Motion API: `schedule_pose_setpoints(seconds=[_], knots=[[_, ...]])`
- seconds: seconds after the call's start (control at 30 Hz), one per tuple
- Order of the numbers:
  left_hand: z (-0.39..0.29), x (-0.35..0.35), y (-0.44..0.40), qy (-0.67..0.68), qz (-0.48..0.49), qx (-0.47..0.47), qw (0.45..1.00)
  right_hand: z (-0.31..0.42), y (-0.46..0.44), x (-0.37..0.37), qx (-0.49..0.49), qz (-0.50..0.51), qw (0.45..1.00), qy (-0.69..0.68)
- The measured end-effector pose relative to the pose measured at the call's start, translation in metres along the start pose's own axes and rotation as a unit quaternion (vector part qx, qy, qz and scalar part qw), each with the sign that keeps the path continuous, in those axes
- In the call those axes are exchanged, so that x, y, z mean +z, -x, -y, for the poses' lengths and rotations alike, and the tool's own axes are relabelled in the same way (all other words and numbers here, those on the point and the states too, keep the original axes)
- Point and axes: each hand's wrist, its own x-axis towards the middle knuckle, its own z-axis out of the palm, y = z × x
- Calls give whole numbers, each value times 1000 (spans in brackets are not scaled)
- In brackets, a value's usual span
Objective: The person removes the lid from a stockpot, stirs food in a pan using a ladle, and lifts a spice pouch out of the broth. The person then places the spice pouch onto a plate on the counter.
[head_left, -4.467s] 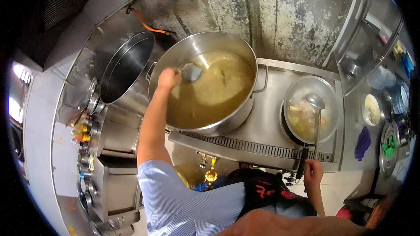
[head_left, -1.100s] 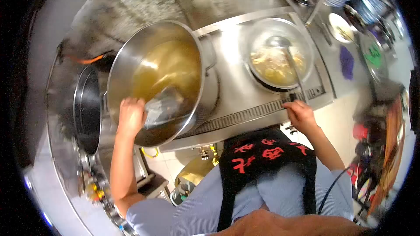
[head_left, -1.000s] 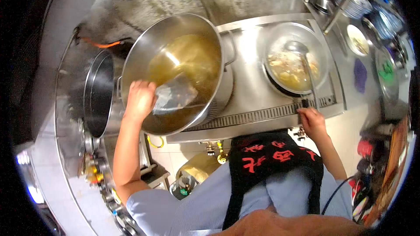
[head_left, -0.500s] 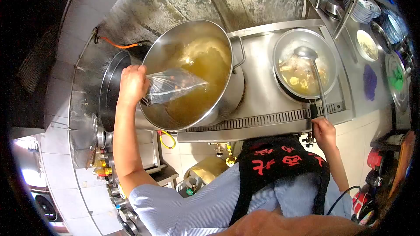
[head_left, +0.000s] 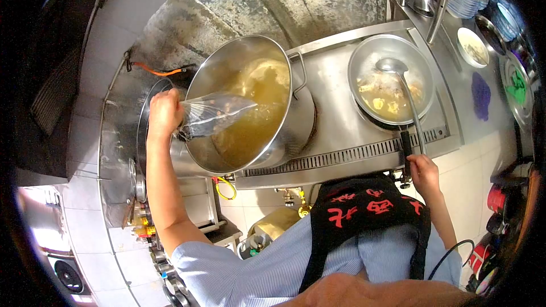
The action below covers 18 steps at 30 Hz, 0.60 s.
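Observation:
My left hand point(head_left: 166, 113) is closed around the gathered end of a clear plastic bag point(head_left: 216, 115), at the left rim of a large steel pot point(head_left: 242, 51). The bag lies on its side over the pot, its far end pointing right above the yellowish broth point(head_left: 256, 128). Dark bits show inside the bag. On the right, my right hand point(head_left: 424, 173) is closed at the end of a ladle point(head_left: 413, 108), beside the black handle point(head_left: 406, 146) of a pan point(head_left: 364, 51). The ladle's bowl rests in the pan among broth and yellowish pieces.
An empty-looking dark pot point(head_left: 146, 108) stands left of the large pot. An orange hose point(head_left: 156, 70) runs along the back wall. To the right are a white bowl point(head_left: 472, 48), a purple cloth point(head_left: 480, 96), stacked dishes point(head_left: 466, 0) and a green item point(head_left: 517, 88) on a lid.
Earlier my left hand was over the broth with the bag low in the pot. Now it is farther left at the rim, and the bag is stretched out above the broth. My right hand stays by the handles.

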Motion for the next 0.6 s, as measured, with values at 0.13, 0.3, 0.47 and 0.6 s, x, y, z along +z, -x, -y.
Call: schedule_pose_setpoints(seconds=[0.13,0.3,0.47,0.6], knots=[[-1,-2,-2,-3,5,-15,1000,-2,4,-4,20,4,1000,-3],[-2,-2,0,52,38,-105,992,5,-18,1,-49,-55,997,-5],[-1,0,-1,104,85,-202,970,83,-83,-20,-107,-19,990,-94],[-9,-9,-1,148,93,-242,955,153,-138,-8,-297,1,950,-93]])
